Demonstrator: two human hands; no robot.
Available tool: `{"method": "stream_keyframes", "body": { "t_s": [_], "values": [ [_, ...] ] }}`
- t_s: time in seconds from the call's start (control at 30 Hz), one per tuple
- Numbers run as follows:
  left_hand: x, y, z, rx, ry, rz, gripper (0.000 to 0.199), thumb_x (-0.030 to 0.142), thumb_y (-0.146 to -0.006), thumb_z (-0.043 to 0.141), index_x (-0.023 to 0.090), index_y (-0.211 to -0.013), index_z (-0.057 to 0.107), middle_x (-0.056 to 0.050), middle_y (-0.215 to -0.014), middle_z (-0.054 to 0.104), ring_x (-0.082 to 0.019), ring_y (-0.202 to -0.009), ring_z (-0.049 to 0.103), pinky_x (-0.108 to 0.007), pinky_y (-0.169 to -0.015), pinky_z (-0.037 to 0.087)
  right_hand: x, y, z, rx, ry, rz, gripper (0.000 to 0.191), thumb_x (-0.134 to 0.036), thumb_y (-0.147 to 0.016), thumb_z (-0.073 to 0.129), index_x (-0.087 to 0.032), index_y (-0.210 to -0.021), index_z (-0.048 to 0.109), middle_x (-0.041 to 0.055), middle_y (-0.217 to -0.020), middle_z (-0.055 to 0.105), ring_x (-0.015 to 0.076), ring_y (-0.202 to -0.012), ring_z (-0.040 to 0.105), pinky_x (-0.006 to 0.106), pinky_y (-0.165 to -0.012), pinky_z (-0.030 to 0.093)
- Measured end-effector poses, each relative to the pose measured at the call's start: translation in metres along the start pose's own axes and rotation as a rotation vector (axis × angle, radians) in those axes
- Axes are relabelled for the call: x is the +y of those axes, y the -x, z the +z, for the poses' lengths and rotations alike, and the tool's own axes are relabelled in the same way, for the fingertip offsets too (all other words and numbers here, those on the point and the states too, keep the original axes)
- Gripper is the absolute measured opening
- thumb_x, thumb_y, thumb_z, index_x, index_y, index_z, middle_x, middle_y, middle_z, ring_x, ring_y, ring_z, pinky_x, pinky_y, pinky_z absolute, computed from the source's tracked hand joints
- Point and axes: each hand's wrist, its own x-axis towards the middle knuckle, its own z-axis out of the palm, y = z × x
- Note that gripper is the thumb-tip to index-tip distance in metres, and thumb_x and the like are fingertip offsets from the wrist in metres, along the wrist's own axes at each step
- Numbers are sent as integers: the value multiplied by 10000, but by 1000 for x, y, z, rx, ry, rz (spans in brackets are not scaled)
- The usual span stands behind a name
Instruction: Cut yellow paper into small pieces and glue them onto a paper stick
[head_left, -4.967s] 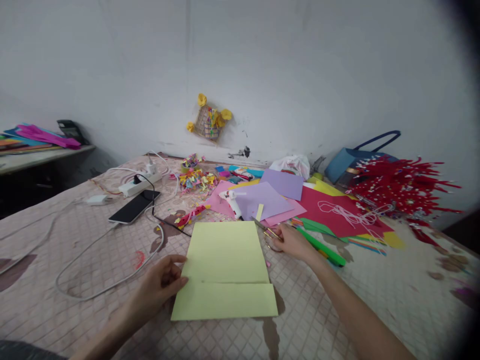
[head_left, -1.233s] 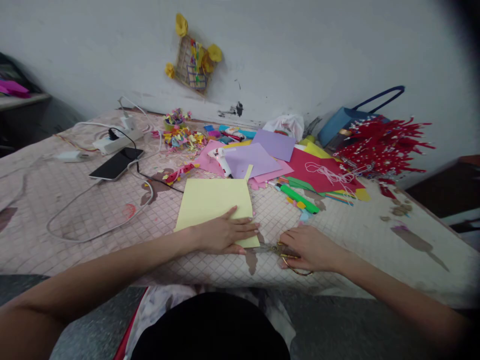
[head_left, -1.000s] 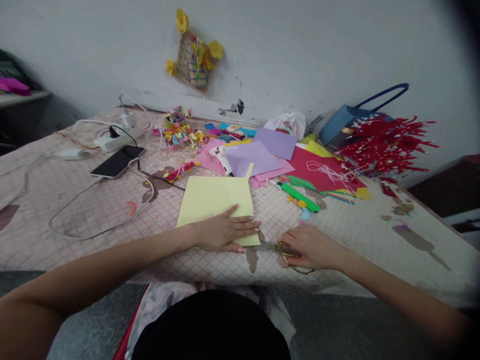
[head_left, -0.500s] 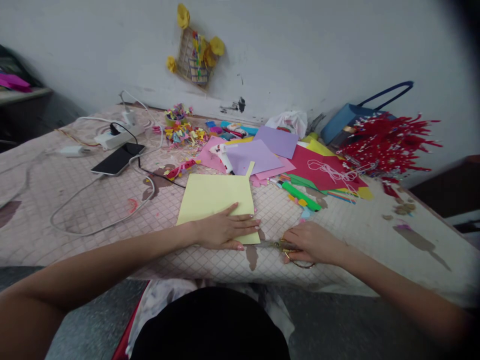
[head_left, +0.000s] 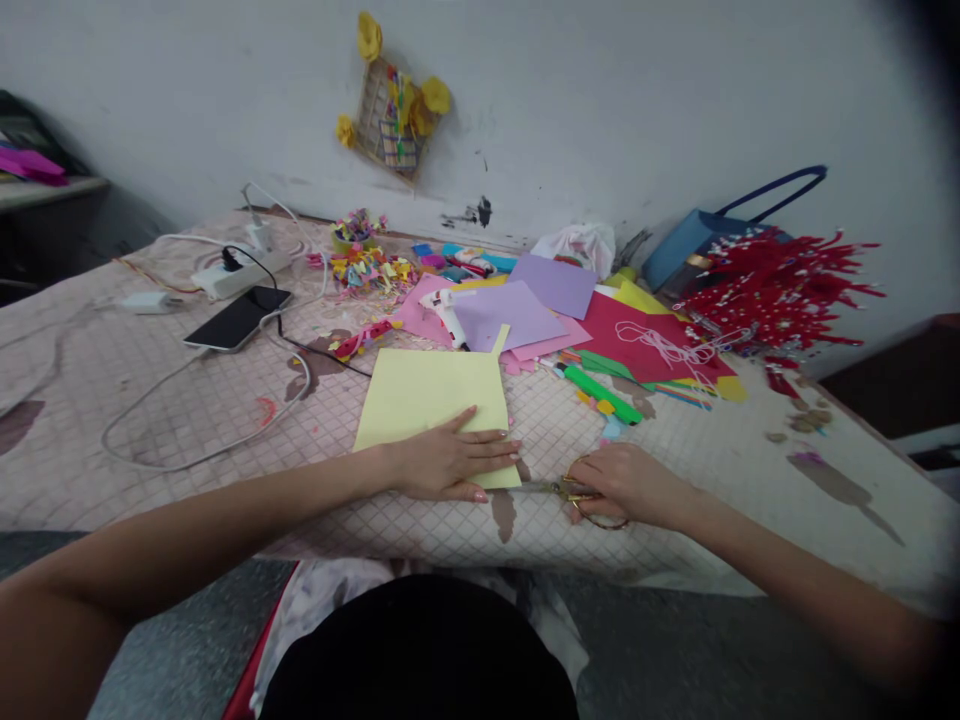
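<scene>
A pale yellow sheet of paper [head_left: 431, 390] lies flat near the table's front edge. My left hand [head_left: 450, 460] rests on its lower right part, fingers stretched out and pressing it down. Just right of the paper, my right hand [head_left: 626, 485] holds a pair of scissors [head_left: 574, 493] by the gold-coloured handles. The blades point left, toward the lower right corner of the sheet; how far they reach under it is hidden. A narrow yellow strip [head_left: 501, 340] touches the sheet's top right corner.
Behind the sheet lie a white glue gun [head_left: 448, 318], purple paper [head_left: 502, 310] and red paper [head_left: 637, 335]. A phone [head_left: 238, 318] with cables and a power strip [head_left: 240, 275] are at left. Red beaded stems [head_left: 772, 290] and a blue bag [head_left: 690, 240] stand at right.
The scissors handles have shifted slightly in my right hand, and their gold loops show more clearly. My left hand and the yellow sheet stay in place.
</scene>
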Motion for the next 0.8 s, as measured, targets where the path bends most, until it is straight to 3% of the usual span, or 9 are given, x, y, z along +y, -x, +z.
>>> {"method": "stream_keyframes", "body": {
  "t_s": [0.23, 0.47, 0.8],
  "values": [
    [0, 1, 1, 6, -24, 18, 565, 393, -875, 370, 252, -1384, 170, -54, -1421, 287, -179, -1320, 225, -439, -1076, -69, -9, -9, -7, -11, -46, 7, 343, -503, -798, 493, -169, -765, 562, 34, -670, 612, 169, -620, 538, 265, -554, 262],
    [0, -1, -1, -96, -96, -14, 561, 444, -893, 267, 232, -1394, 128, -22, -1453, 190, -166, -1343, 141, -424, -1065, -132, -7, -12, -5, -5, -56, -22, 375, -525, -808, 470, -166, -757, 565, 28, -647, 614, 159, -593, 534, 264, -541, 249],
    [1, -1, -1, -95, -121, -13, 558, 449, -895, 254, 236, -1394, 126, -19, -1453, 197, -160, -1342, 144, -418, -1070, -125, -6, -9, -5, 13, -49, -21, 321, -483, -802, 502, -171, -761, 567, 22, -660, 613, 155, -607, 528, 259, -545, 235]
  ]
}}
